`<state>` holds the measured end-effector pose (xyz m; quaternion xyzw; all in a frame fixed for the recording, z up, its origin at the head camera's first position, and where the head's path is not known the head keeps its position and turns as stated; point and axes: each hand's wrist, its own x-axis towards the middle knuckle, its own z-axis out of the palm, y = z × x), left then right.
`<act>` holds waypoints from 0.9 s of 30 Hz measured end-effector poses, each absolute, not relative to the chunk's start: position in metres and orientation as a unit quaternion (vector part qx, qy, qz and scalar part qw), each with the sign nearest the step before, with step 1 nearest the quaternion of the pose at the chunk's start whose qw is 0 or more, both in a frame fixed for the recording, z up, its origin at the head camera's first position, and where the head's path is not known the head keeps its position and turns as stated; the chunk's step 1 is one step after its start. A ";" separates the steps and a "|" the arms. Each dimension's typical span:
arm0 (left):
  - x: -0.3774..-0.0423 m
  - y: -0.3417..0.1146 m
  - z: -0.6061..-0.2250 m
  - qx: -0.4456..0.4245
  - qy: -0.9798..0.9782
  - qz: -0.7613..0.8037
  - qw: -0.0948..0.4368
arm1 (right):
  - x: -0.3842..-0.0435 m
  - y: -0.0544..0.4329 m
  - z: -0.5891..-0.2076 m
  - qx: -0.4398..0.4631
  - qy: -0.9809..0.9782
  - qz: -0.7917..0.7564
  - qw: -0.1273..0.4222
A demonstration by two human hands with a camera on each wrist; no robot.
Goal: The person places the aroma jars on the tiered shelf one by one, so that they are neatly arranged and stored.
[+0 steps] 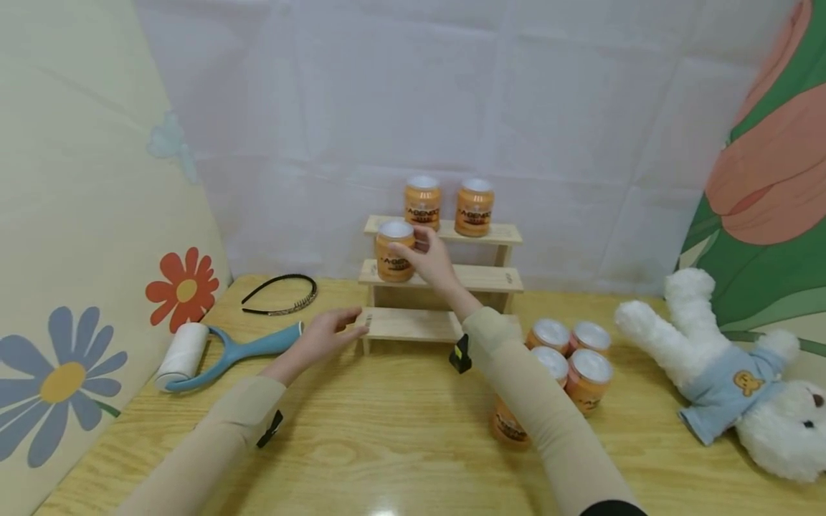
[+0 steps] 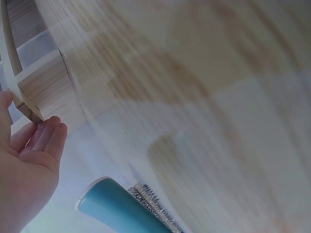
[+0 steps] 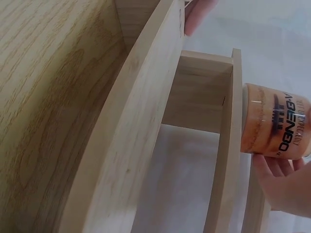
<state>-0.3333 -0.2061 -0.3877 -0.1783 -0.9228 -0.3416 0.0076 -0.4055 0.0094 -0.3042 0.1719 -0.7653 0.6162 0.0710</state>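
Observation:
A three-tier wooden display shelf point(image 1: 413, 324) stands against the back cloth. My right hand point(image 1: 434, 264) holds an orange can with a pale lid point(image 1: 395, 259) at the left end of the middle tier. In the right wrist view, the can point(image 3: 274, 121) has its base at the board, with fingers and thumb around its side. My left hand point(image 1: 325, 335) is at the left end of the lowest tier; in the left wrist view, its thumb and fingers pinch the board's end point(image 2: 29, 112). Two more cans, one left point(image 1: 422, 204) and one right point(image 1: 475, 209), stand on the top tier.
Several orange cans point(image 1: 589, 380) stand grouped on the table, partly behind the right forearm. A white plush toy point(image 1: 729, 387) in a blue shirt lies far right. On the left are a blue-handled lint roller point(image 1: 252, 350) and a black headband point(image 1: 312, 290).

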 end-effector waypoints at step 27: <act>-0.344 -0.198 -0.396 -0.196 -0.919 -0.342 0.008 | -0.373 0.067 -0.286 0.205 -0.858 0.469 0.053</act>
